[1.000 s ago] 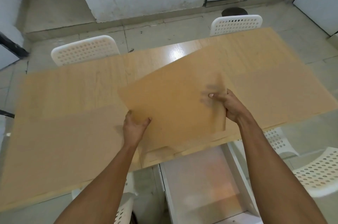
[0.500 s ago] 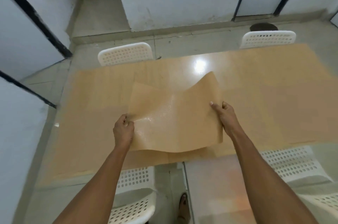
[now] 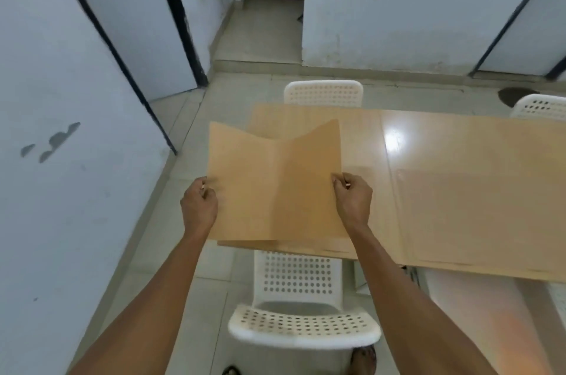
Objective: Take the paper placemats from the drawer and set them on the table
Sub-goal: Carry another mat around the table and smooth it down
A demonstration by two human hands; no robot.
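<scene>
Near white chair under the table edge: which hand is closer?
Right. The right hand is above the chair's backrest side; the left hand is further left, off the table.

A tan paper placemat point(image 3: 275, 184) is held up in the air over the left end of the wooden table point(image 3: 459, 141). It is a plain rectangular sheet, creased down the middle so its top edge dips in a shallow V while the two upper corners rise. Its left half looks lighter, its right half darker. Its left edge hangs out past the end of the table. Another placemat point(image 3: 477, 215), the same tan colour, lies flat on the table to the right, near the front edge. The table is pale wood with a glossy top.
</scene>
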